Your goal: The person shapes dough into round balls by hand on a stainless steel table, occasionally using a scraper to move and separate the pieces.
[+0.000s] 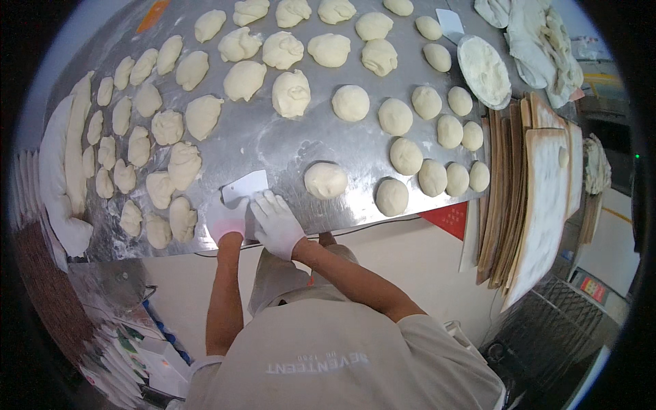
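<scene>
At the front edge of the metal table [253,147], my left hand [227,217] in a pale glove is closed on a white dough scraper [247,186]. Beside it my right hand [276,224], gloved too, lies flat with its fingers stretched out, their tips close to the scraper; I cannot tell whether they touch it. Just right of my hands sits a round dough ball [326,180]. Rougher, uneven dough pieces [183,219] lie to the left. Several smooth dough balls [392,197] stand in rows on the right.
A round dish of flour [484,72] and a second white scraper [449,26] are at the far right, near bunched white cloths [540,41]. Boards [540,205] stand upright beyond the right edge. A rolled cloth [65,171] borders the left edge.
</scene>
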Motion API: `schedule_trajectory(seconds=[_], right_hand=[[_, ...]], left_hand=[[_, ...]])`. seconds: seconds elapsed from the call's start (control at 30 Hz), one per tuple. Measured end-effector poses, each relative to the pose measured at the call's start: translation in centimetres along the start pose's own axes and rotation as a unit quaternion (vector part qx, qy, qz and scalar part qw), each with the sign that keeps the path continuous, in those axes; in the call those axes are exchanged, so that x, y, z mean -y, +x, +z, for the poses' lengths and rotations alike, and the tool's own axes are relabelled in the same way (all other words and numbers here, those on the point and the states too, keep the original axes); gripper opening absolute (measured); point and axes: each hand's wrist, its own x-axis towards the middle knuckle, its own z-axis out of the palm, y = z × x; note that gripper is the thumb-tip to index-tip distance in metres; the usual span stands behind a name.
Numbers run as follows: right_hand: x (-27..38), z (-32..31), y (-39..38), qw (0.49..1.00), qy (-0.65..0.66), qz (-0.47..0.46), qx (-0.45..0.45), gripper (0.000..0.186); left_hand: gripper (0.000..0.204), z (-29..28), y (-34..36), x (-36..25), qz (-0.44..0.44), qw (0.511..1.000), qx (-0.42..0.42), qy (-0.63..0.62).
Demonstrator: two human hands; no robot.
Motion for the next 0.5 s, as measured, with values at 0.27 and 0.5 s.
schedule_trajectory(seconds=[0.27,0.5], right_hand=[[-8.8,-6.5,0.4,0.973,0.211,0.049,-0.078,0.042],[-11.3,-4.9,-4.6,0.911,0.268,0.220,-0.225,0.055]], left_hand=[[0.042,6.4,-4.6,6.8,-0.110,0.743,0.189,-0.633],[0.037,8.4,-3.5,-11.7,-0.070,0.834,0.154,-0.525]])
